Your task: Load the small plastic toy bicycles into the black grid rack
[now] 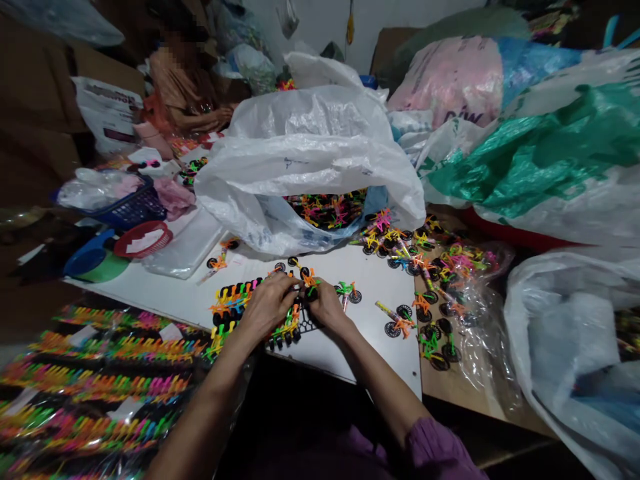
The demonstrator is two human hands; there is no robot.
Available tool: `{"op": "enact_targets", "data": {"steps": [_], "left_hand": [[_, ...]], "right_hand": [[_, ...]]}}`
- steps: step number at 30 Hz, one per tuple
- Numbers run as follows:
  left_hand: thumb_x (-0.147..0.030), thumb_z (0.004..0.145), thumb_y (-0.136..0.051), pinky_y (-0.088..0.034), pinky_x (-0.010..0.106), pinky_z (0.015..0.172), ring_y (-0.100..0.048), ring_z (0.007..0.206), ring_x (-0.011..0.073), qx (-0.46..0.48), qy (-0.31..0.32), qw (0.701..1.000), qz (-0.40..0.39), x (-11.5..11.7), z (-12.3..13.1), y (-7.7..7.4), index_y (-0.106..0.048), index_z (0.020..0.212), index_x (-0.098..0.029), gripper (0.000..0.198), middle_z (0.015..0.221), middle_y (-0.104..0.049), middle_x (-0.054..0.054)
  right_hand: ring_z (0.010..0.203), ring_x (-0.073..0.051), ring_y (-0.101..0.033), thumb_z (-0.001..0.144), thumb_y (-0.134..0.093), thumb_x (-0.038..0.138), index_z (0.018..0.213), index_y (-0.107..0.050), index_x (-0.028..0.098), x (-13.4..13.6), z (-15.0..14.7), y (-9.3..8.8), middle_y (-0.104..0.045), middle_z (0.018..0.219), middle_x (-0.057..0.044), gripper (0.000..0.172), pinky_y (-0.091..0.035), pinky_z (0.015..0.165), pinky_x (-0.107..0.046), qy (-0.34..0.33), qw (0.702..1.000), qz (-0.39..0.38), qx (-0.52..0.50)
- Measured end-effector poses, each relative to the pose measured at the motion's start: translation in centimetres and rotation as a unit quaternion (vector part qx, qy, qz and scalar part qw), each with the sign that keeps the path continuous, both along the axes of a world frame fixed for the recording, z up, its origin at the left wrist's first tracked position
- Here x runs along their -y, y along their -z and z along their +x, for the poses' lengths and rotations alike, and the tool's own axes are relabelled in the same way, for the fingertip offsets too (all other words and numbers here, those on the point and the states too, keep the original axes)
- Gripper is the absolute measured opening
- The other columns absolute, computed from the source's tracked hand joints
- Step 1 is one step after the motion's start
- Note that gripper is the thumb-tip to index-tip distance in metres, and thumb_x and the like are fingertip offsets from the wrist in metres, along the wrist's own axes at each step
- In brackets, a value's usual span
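Observation:
On the white board point(370, 347), small plastic toy bicycles point(235, 293) stand packed in rows, bright frames over black wheels. My left hand point(273, 300) lies over these rows, its fingertips pinched at an orange toy bicycle point(308, 276). Close beside it, my right hand point(325, 305) has its fingers closed on the same bicycle; the exact grip is partly hidden. Under the hands shows a bit of black grid point(307, 321). A green toy bicycle point(349, 291) lies just right of my right hand, and an orange one with a patterned tube point(397, 320) lies farther right.
A large white sack point(310, 160) full of toy bicycles opens toward me. Loose bicycles point(430, 267) heap at the right. Bagged rows point(110, 380) lie at lower left. Baskets point(143, 240) stand at left, another sack point(550, 333) at right. A person point(185, 93) sits at the back left.

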State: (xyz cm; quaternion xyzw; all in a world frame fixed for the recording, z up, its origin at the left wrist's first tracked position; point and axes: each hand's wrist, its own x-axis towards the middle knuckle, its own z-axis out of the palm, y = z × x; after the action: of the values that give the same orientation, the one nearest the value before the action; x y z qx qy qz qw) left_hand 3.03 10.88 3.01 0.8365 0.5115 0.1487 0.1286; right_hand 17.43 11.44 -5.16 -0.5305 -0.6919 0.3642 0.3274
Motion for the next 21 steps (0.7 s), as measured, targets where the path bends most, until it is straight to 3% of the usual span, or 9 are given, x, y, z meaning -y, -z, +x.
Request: {"op": "enact_targets", "data": {"steps": [5, 10, 17, 21], "left_hand": [[-0.033, 0.082, -0.054, -0.045, 0.032, 0.079, -0.057, 0.088, 0.0199, 0.017, -0.008, 1.0, 0.009, 0.3, 0.3, 0.3, -0.058, 0.104, -0.017, 0.027, 0.091, -0.062, 0.006], [-0.03, 0.087, -0.045, -0.044, 0.031, 0.078, -0.057, 0.083, 0.019, 0.016, -0.018, 0.998, 0.062, 0.8, 1.1, 1.0, -0.061, 0.099, -0.018, 0.023, 0.086, -0.063, 0.006], [-0.031, 0.086, -0.043, -0.045, 0.032, 0.078, -0.057, 0.083, 0.0198, 0.008, 0.002, 0.997, 0.078, 1.0, 0.9, 1.7, -0.062, 0.095, -0.017, 0.025, 0.086, -0.064, 0.007], [-0.029, 0.086, -0.041, -0.045, 0.031, 0.076, -0.058, 0.082, 0.0196, -0.005, 0.003, 0.996, 0.09, 1.1, 1.3, 1.6, -0.063, 0.093, -0.019, 0.025, 0.084, -0.064, 0.007]], "right_hand": [[0.085, -0.017, -0.055, 0.075, -0.04, 0.003, 0.099, -0.054, 0.012, -0.1, 0.4, -0.5, -0.058, 0.093, -0.008, 0.029, -0.042, 0.078, -0.026, -0.072, 0.99, 0.039, 0.114], [0.086, -0.018, -0.055, 0.084, -0.035, 0.009, 0.11, -0.049, 0.012, -0.2, 0.2, -1.1, -0.056, 0.099, -0.01, 0.03, -0.042, 0.079, -0.029, -0.116, 0.971, 0.04, 0.206], [0.082, -0.02, -0.056, 0.087, -0.03, 0.012, 0.107, -0.051, 0.013, 0.3, -0.6, -0.5, -0.056, 0.096, -0.01, 0.028, -0.045, 0.072, -0.03, -0.108, 0.956, 0.042, 0.27], [0.082, -0.019, -0.056, 0.088, -0.034, 0.015, 0.106, -0.051, 0.015, 0.2, 0.0, -1.2, -0.055, 0.098, -0.009, 0.024, -0.044, 0.073, -0.029, -0.115, 0.959, 0.032, 0.259]]}}
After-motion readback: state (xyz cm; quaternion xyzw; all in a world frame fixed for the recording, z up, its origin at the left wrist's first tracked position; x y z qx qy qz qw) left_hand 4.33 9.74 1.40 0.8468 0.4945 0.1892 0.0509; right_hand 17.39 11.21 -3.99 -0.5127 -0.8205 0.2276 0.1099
